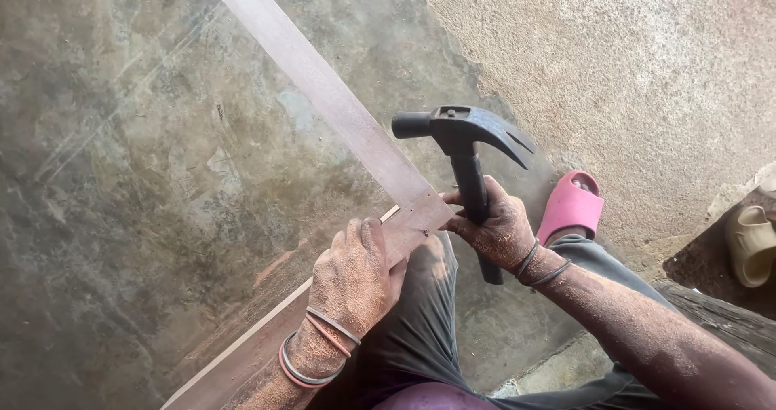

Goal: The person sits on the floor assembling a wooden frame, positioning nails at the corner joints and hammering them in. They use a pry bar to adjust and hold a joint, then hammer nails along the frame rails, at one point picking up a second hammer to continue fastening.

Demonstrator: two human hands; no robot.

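A worn concrete floor point(121, 175) fills the view, rougher and paler at the upper right. Two planks meet at a corner over the person's knee: a long plank point(323, 86) running up and left, and a second plank point(242, 353) running down and left. The left hand point(353, 279) lies flat on the joint, fingers together, pressing it down. The right hand point(495, 230) is wrapped tight round the handle of a claw hammer point(462, 135), its head raised above the corner. A small dark spot near the corner may be a nail; I cannot tell. To strike well, I judge the left fingers should stay clear of the corner, and the blow fall square. A pink sandal point(572, 204) sits beyond.
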